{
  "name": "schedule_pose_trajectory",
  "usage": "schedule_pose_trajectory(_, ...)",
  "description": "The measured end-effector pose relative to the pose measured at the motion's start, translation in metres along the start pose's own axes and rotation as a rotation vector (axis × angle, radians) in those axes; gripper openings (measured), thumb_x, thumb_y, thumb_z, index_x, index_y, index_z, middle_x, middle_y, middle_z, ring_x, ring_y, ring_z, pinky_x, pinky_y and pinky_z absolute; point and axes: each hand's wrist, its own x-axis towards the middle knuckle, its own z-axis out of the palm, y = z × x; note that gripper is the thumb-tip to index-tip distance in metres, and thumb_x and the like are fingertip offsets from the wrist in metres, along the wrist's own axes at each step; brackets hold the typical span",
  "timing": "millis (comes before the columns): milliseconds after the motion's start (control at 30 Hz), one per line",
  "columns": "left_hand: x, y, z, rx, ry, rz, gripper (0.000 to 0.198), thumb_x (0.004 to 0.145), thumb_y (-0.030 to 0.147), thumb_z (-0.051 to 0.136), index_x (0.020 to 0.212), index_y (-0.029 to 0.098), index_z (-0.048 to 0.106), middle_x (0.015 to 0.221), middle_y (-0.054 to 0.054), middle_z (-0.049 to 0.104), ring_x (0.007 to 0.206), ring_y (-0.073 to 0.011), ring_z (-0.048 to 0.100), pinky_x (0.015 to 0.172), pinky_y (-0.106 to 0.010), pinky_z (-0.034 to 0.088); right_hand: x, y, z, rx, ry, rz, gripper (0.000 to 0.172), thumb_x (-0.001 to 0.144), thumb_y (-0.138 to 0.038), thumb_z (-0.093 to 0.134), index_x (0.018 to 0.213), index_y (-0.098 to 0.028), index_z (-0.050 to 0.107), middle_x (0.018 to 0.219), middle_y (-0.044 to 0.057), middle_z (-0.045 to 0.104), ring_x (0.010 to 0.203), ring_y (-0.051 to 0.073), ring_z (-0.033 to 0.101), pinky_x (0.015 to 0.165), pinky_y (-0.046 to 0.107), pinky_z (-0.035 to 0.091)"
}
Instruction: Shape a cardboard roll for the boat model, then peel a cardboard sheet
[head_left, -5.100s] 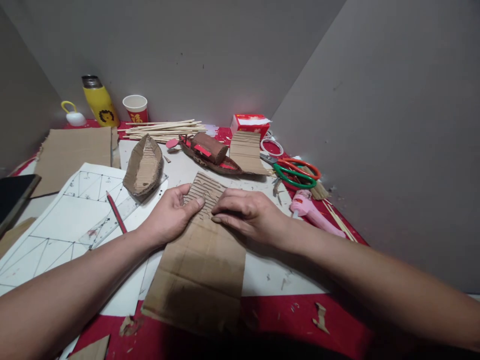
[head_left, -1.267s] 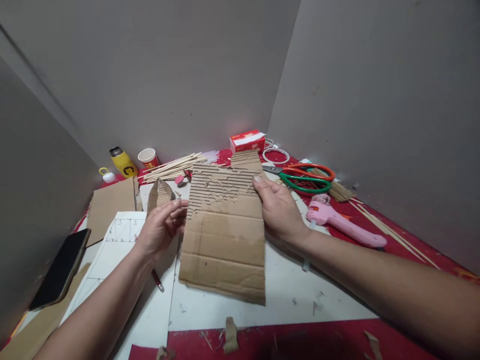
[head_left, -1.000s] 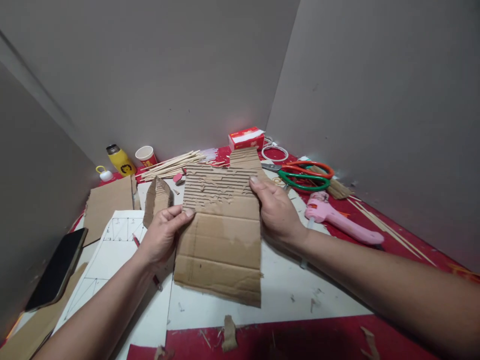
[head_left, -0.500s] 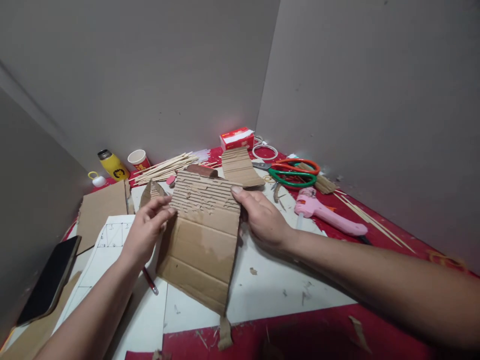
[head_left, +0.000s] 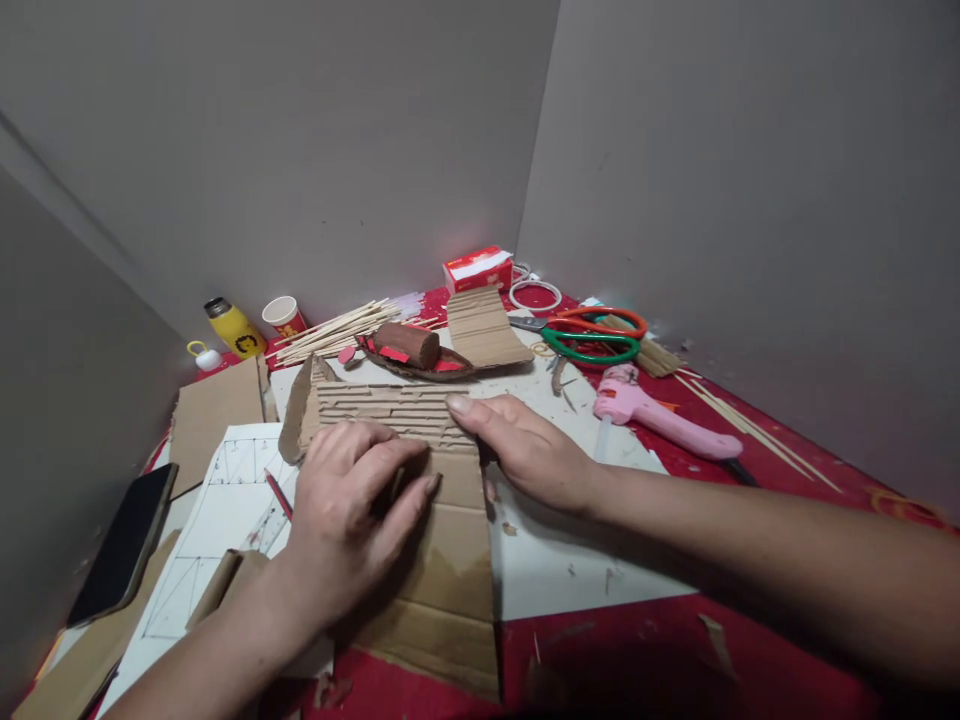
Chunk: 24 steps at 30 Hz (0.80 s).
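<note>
Between both hands (head_left: 352, 510) (head_left: 525, 455), flat cardboard sheet (head_left: 450, 560), right edge bare.

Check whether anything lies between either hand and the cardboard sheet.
Nothing visible does. The left hand presses straight onto the middle of the cardboard sheet, and the right hand rests on its ribbed far end. A folded cardboard shell sits by the far left corner, under neither hand.

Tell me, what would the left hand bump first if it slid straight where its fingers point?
Probably the right hand: the left hand aims its fingers at it across the flat brown corrugated cardboard sheet both rest on.
</note>
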Motion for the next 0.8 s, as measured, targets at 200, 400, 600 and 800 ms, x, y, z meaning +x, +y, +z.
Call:
schedule_pose_trajectory(200, 0.000, 0.002, 0.004, -0.026, 0.040, 0.012, 0.022, 0.081, 0.014, 0.067, 0.103, 0.013, 0.062, 0.087, -0.008, 0.064, 0.082, -0.0205, 0.057, 0.073, -0.037, 0.043, 0.000, 0.000, 0.001, 0.010, -0.030, 0.016, 0.053, 0.087, -0.064, 0.042, 0.060, -0.020, 0.056, 0.047, -0.002, 0.053, 0.038, 0.011, 0.048, 0.038, 0.023, 0.043)
schedule_pose_trajectory(400, 0.003, 0.011, 0.009, -0.040, 0.116, 0.091, 0.020, 0.081, 0.009, 0.067, 0.099, 0.015, 0.064, 0.082, -0.006, 0.063, 0.075, -0.0177, 0.055, 0.070, -0.035, 0.041, -0.005, 0.002, 0.003, -0.072, -0.115, 0.004, 0.065, 0.085, -0.074, 0.035, 0.056, -0.018, 0.052, 0.042, -0.002, 0.049, 0.038, 0.012, 0.050, 0.038, 0.023, 0.040)
schedule_pose_trajectory(600, 0.000, 0.007, 0.014, -0.020, 0.148, 0.158, 0.017, 0.081, 0.005, 0.064, 0.095, 0.014, 0.064, 0.078, -0.005, 0.063, 0.071, -0.0166, 0.053, 0.068, -0.035, 0.038, -0.007, 0.000, 0.007, -0.030, -0.113, -0.025, 0.062, 0.083, -0.075, 0.038, 0.063, -0.017, 0.051, 0.050, -0.003, 0.050, 0.040, 0.011, 0.050, 0.039, 0.022, 0.044)
schedule_pose_trajectory(800, -0.007, 0.008, 0.015, -0.027, 0.182, 0.237, 0.019, 0.081, 0.004, 0.062, 0.097, 0.013, 0.064, 0.080, -0.007, 0.065, 0.071, -0.0174, 0.053, 0.070, -0.037, 0.038, -0.010, -0.005, 0.007, -0.039, -0.128, -0.042, 0.062, 0.084, -0.074, 0.037, 0.065, -0.017, 0.051, 0.051, -0.002, 0.048, 0.043, 0.011, 0.050, 0.042, 0.024, 0.045)
